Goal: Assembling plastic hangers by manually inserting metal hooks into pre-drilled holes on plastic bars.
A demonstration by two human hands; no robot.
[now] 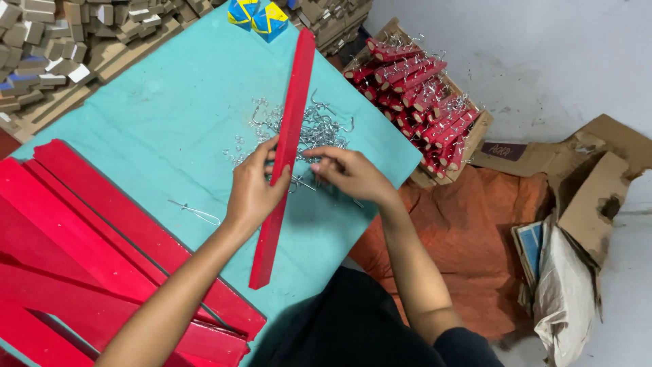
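Red bar [284, 156] lies slanted across the teal table [163, 115], its far end near two blue-and-yellow boxes [257, 15] and its near end pointing toward the person's lap. The left hand [252, 190] grasps it near the middle: thumb up along one edge, fingers curled round from the left, wrist bent slightly back, forearm coming in from the lower left over a stack of red bars [88, 258]. The right hand [350, 173] sits just right of the bar, palm down, fingers drawn together and pinching at the edge of a pile of metal hooks [305, 132]; whether a hook is caught between the fingertips cannot be told. Its forearm runs back to the lower right, elbow bent, above an orange cloth [468, 238]. One loose wire piece [195, 212] lies on the table left of the left wrist. Beyond the table's far right corner a crate [428, 102] holds short red pieces fitted with hooks. Cardboard scraps [591, 183] lie on the floor to the right.
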